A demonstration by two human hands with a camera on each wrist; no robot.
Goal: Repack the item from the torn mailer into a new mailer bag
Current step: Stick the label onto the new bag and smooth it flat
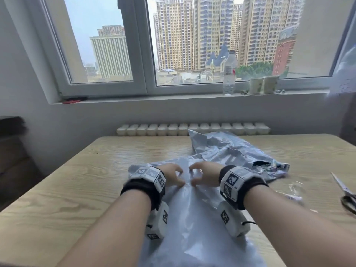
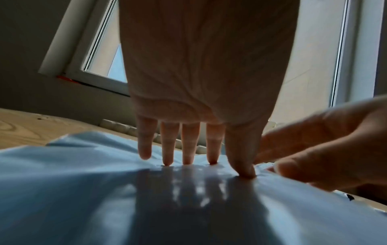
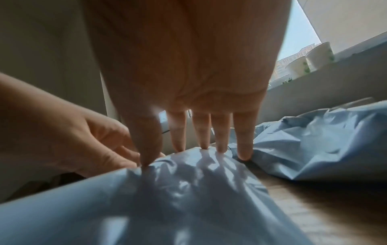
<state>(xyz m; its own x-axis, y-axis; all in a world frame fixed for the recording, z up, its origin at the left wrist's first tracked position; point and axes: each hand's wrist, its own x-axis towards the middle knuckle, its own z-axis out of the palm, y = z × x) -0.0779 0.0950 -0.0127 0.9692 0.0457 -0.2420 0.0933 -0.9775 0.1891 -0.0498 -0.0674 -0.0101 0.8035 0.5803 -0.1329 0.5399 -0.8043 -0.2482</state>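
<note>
Pressing down on the new mailer bag (image 1: 194, 218), both your hands sit side by side on its far end. This bag lies flat on the table (image 1: 57, 189), running from the near edge toward the middle, smooth and pale grey-blue.

Left hand (image 1: 171, 175): fingers spread a little apart, tips planted on the plastic; the left wrist view shows the thumb (image 2: 243, 157) pushing a dimple into the film. Whether any film is pinched, you cannot tell.

Right hand (image 1: 204, 175): fingers likewise slightly apart, tips down on the bag, thumb (image 3: 148, 142) digging into a small pucker of plastic. The two thumbs nearly meet.

Torn mailer (image 1: 237, 153): crumpled, lying just beyond your right hand toward the table's far right, with a dark rip (image 1: 262, 163) at its right end. What it holds is not visible.

Scissors (image 1: 344, 193) rest at the right edge of the table, with a scrap of clear film (image 1: 294, 191) between them and your right wrist.

On the windowsill: a water bottle (image 1: 229, 74) and two paper cups (image 1: 264, 84).
</note>
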